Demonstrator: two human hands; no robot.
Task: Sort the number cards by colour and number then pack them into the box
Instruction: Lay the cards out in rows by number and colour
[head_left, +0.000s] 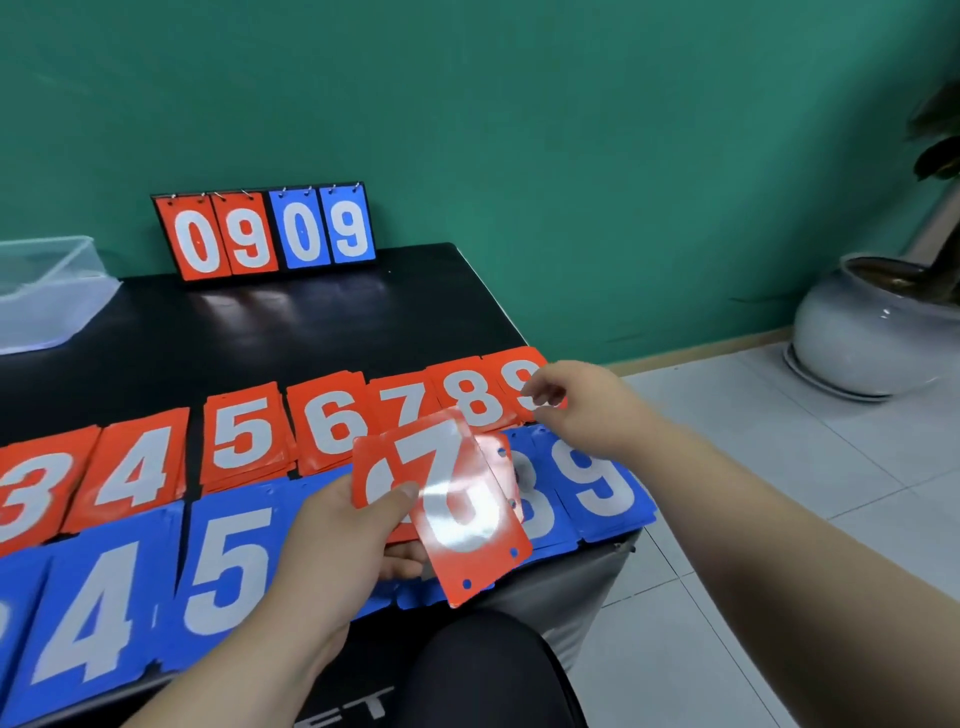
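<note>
L hand (353, 540) grips a fan of red cards (457, 514); R hand (582, 405) at red 9 pile (511, 374).
L thumb on top, fingers curled under; top card washed by glare, digit unclear. R fingers bent over the 9 pile, blurred, can't tell if pinching a card or just touching. Red piles (244, 431) 3–9 in back row, blue piles (228, 566) in front, edges overlapping, on black table (260, 332). Clear box (47, 296) at table's far L, well apart from hands. Flip scoreboard (265, 234) showing 0909 upright at the back.
</note>
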